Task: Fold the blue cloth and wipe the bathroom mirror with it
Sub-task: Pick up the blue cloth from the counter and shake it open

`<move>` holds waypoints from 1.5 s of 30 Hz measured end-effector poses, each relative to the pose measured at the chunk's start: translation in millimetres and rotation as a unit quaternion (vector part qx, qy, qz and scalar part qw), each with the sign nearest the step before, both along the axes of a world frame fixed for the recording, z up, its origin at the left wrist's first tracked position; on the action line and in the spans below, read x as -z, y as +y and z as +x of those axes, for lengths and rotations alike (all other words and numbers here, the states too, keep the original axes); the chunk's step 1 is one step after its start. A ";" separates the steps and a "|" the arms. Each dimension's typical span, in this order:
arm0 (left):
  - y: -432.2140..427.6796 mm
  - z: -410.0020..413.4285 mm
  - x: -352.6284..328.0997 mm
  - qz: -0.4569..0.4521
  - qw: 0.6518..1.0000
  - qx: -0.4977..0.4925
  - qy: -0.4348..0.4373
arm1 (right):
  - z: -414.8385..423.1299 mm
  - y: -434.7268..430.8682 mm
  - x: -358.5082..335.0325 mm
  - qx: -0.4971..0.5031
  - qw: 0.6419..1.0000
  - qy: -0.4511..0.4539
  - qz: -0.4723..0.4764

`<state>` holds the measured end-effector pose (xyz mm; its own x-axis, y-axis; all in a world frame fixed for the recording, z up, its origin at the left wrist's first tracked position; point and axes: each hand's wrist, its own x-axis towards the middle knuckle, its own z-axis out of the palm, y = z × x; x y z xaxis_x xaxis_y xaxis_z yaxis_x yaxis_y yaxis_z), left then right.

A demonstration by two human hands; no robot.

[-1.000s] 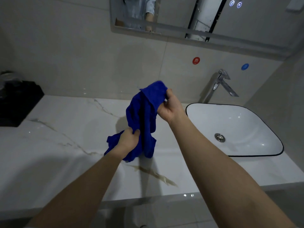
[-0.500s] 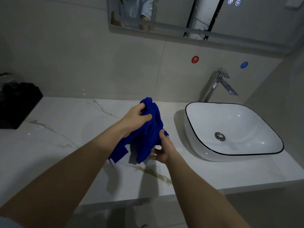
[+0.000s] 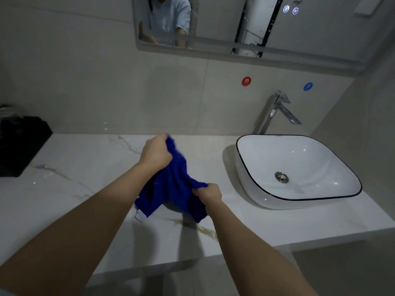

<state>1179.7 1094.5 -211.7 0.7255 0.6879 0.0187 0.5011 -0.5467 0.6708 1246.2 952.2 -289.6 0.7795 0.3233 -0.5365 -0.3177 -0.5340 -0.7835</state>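
Note:
The blue cloth (image 3: 171, 189) hangs crumpled in the air over the marble counter (image 3: 74, 171), held between both hands. My left hand (image 3: 155, 153) grips its upper end, farther from me. My right hand (image 3: 208, 194) pinches another edge lower down and to the right. A small white label shows at the cloth's bottom left corner. The bathroom mirror (image 3: 224, 24) hangs on the wall above, only its lower part in view.
A white basin (image 3: 299, 167) with a black rim stands on the counter to the right, a chrome tap (image 3: 275, 112) behind it. A black box (image 3: 21, 144) sits at the far left of the counter. Red and blue stickers mark the wall.
My left hand went up and away from me to the cloth's top end while my right hand dropped low and moved right, drawing the cloth apart between them.

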 end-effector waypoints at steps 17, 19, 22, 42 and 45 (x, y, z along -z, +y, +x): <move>9.5 -43.6 50.5 -0.066 0.989 -0.053 0.122 | 5.2 -5.2 -0.5 -0.067 0.983 -0.120 0.122; 9.2 -47.5 53.0 -0.088 0.995 -0.011 0.043 | 5.1 -3.6 -4.0 -0.060 0.985 -0.116 0.116; 10.3 -52.3 52.8 -0.144 0.987 0.071 0.023 | 6.6 -3.1 -11.2 -0.100 0.986 -0.095 0.088; 20.3 -56.7 41.6 -0.054 0.994 -0.062 -0.074 | 23.7 2.8 -32.4 -0.070 0.932 -0.325 -0.144; 24.7 -60.0 45.0 -0.052 0.993 -0.099 -0.046 | 25.3 -2.8 -33.8 -0.068 0.922 -0.340 -0.172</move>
<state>1119.6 1119.2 -256.6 0.5741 0.8188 -0.0004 0.5259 -0.3683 0.7667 1271.5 949.4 -255.8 0.9384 0.3444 -0.0266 0.2729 -0.7864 -0.5541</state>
